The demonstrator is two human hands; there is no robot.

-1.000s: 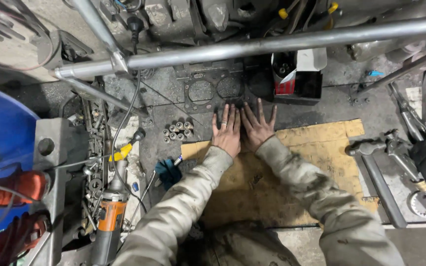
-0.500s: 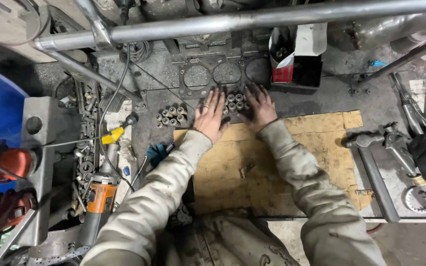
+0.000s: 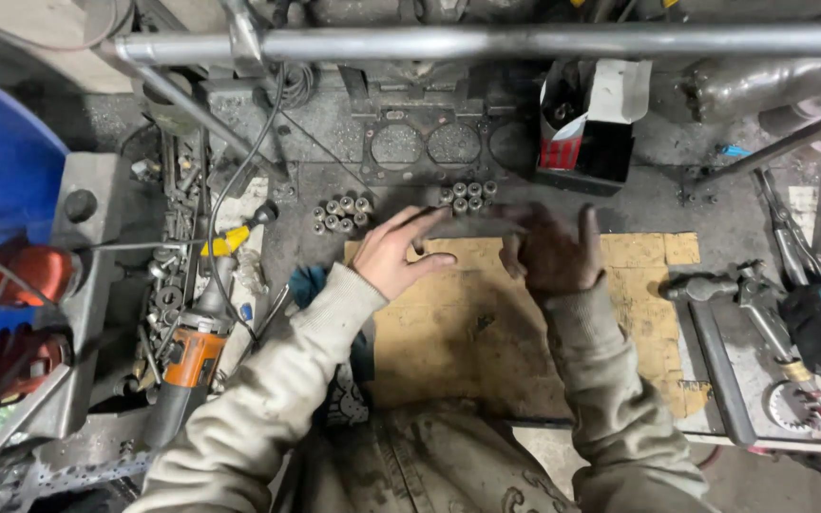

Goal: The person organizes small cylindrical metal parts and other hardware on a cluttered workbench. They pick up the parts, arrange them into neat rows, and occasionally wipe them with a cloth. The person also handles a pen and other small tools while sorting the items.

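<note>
Now the left hand (image 3: 401, 255) and right hand (image 3: 551, 252) have slid back from the far cluster of small round metal pieces (image 3: 467, 196), both open and empty over the brown cardboard (image 3: 472, 323), so the pieces sit alone on the floor.

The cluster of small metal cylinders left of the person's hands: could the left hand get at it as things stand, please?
Probably yes. The left hand is open and holds nothing, and the cluster of small metal cylinders sits just beyond its fingers on the grimy floor, with nothing lying between them.
</note>
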